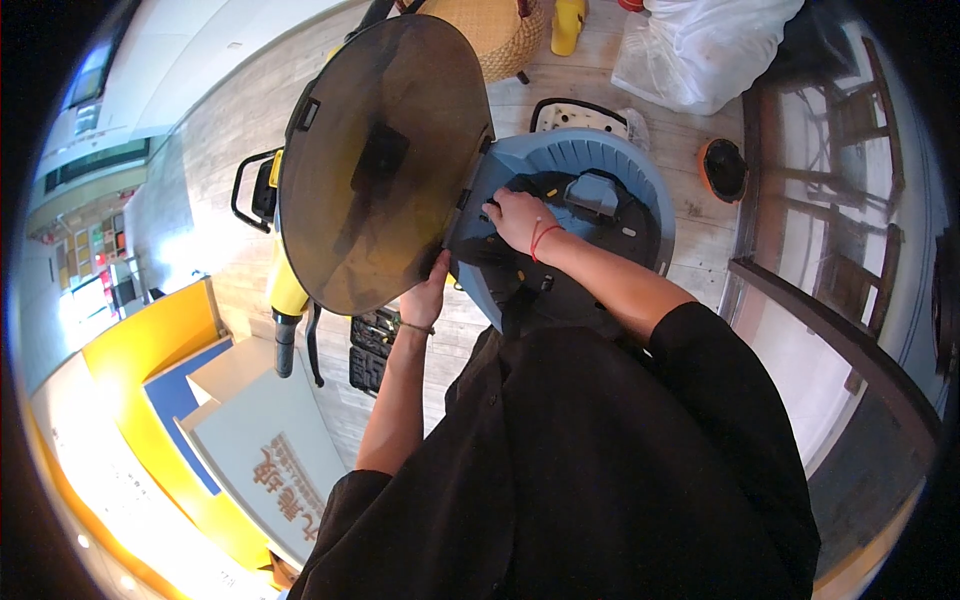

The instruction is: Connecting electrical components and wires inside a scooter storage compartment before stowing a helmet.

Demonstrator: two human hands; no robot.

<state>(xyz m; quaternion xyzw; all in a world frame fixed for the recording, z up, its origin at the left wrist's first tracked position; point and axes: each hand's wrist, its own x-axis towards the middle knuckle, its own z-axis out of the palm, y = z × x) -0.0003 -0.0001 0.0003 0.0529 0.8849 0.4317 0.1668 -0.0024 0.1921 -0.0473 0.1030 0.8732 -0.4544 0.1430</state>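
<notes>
At about 8 o'clock lies an open cardboard box (pixel 150 400), yellow outside with a blue inner flap, and overlapping its right side a flat white sheet (pixel 265 455) bearing brownish lettering, tilted. At 10 o'clock, far off, a shelf of small coloured packages (pixel 95 250) shows too small to tell apart.

Right of the box, a yellow cleaning machine (pixel 285 290) with black handles stands on the wooden floor (pixel 215 150), and a black ridged tool case (pixel 370 350) lies at its foot.

Near centre, a big round smoky translucent lid (pixel 375 160) stands swung up at 11 to 12 o'clock. The left hand (pixel 428 295) meets the lid's lower edge, fingers curled up behind the rim; how tightly it grips I cannot tell.

The lid hinges on a round blue-grey appliance (pixel 600 165) with a black inner deck, just right of centre at 1 o'clock. The right hand (pixel 522 220), a red string at its wrist, lies palm down on that deck with its fingers bent together, pressing on a black part there.

At 12 o'clock sits a woven basket (pixel 500 35); at 1 o'clock a white plastic bag (pixel 700 50); at 2 o'clock a round orange-and-black object (pixel 722 170) beside dark wooden furniture (pixel 840 200).
</notes>
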